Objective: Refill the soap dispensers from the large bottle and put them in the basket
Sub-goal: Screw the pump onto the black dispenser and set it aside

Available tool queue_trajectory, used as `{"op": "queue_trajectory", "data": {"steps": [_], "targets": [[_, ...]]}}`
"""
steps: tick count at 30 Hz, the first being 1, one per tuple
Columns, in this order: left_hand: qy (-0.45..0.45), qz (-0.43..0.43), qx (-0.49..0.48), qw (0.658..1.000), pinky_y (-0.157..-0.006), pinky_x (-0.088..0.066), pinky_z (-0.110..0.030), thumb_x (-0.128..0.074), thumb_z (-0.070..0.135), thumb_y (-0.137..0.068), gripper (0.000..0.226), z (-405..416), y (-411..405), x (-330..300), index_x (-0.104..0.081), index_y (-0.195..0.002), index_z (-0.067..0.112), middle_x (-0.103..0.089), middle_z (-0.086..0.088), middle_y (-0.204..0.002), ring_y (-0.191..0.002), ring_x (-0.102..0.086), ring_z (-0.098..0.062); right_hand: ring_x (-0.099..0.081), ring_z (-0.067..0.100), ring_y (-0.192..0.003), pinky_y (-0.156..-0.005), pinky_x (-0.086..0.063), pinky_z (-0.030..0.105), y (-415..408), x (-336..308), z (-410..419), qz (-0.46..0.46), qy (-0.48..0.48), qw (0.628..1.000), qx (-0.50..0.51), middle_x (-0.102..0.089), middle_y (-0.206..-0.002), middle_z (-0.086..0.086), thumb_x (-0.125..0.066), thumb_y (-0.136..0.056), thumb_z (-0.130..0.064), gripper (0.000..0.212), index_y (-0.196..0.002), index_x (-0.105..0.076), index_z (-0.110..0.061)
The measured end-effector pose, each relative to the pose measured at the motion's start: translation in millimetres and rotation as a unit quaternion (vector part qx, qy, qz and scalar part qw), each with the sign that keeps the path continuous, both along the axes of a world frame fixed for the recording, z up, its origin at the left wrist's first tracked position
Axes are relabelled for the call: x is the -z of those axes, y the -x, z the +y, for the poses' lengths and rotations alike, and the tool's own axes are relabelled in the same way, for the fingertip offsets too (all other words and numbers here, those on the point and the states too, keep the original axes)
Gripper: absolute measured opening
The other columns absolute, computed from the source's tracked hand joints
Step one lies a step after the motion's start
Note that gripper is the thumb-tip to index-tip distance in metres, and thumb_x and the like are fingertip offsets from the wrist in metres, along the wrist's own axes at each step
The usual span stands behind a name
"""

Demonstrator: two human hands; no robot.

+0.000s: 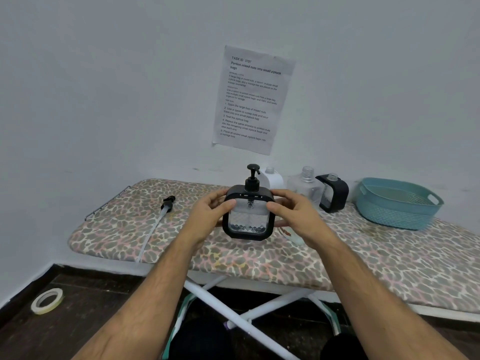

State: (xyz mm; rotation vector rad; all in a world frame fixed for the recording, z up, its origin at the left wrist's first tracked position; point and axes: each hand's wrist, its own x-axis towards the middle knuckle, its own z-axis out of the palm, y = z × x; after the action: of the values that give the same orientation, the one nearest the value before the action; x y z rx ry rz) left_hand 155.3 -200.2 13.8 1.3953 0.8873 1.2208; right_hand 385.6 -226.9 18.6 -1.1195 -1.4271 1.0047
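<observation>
A square soap dispenser (248, 219) with a black frame, a clear body and a black pump top is held just above the ironing board (363, 258). My left hand (213, 213) grips its left side and my right hand (293, 213) grips its right side. Behind it stand a white bottle (272, 179), a clear open-necked bottle (307, 187) and a second black-framed dispenser (333, 193) with no pump. A loose black pump with a long tube (162, 214) lies on the board at the left. The teal basket (397, 203) sits at the right.
The board has a leopard-print cover and white crossed legs (233, 302); its rounded end is at the left. A printed sheet (250, 100) is stuck on the wall behind. A roll of tape (47, 300) lies on the dark floor at the lower left.
</observation>
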Motion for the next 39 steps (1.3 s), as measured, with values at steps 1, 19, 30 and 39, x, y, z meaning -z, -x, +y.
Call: {"op": "queue_trajectory", "data": {"steps": [1, 19, 30, 39], "targets": [[-0.004, -0.001, 0.006, 1.0, -0.067, -0.058, -0.027, -0.063, 0.012, -0.094, 0.024, -3, -4, -6, -0.065, -0.114, 0.024, -0.075, 0.007, -0.1, -0.092, -0.071, -0.007, -0.069, 0.028, -0.103, -0.085, -0.056, 0.057, -6, -8, -5, -0.008, -0.004, 1.0, 0.0, -0.072, -0.108, 0.012, -0.074, -0.087, -0.021, 0.033, -0.119, -0.065, -0.021], [-0.035, -0.008, 0.135, 0.99, -0.069, -0.058, -0.027, -0.064, 0.018, -0.094, 0.034, -30, -154, -64, -0.061, -0.129, 0.016, -0.071, 0.002, -0.108, -0.098, -0.068, -0.008, -0.068, 0.023, -0.094, -0.083, -0.055, 0.051, -140, -85, -87, -0.055, -0.045, 0.991, 0.11, -0.071, -0.103, 0.008, -0.075, -0.083, -0.009, 0.042, -0.122, -0.062, -0.015], [-0.007, -0.003, 0.186, 0.982, -0.076, -0.056, -0.037, -0.058, 0.022, -0.099, 0.036, -1, -273, -47, -0.056, -0.135, 0.02, -0.067, -0.004, -0.123, -0.106, -0.065, -0.021, -0.066, 0.022, -0.095, -0.08, -0.057, 0.047, -227, -76, -90, -0.086, -0.011, 0.977, 0.195, -0.068, -0.108, 0.004, -0.08, -0.078, -0.009, 0.048, -0.122, -0.063, -0.017], [-0.043, -0.014, 0.182, 0.982, -0.098, -0.052, -0.041, -0.051, 0.02, -0.102, 0.025, 30, -354, -43, -0.065, -0.122, 0.017, -0.069, -0.009, -0.12, -0.115, -0.063, -0.026, -0.066, 0.012, -0.08, -0.062, -0.053, 0.025, -271, -64, -65, -0.061, -0.043, 0.953, 0.292, -0.07, -0.101, 0.0, -0.081, -0.077, -0.015, 0.034, -0.109, -0.069, -0.02]]}}
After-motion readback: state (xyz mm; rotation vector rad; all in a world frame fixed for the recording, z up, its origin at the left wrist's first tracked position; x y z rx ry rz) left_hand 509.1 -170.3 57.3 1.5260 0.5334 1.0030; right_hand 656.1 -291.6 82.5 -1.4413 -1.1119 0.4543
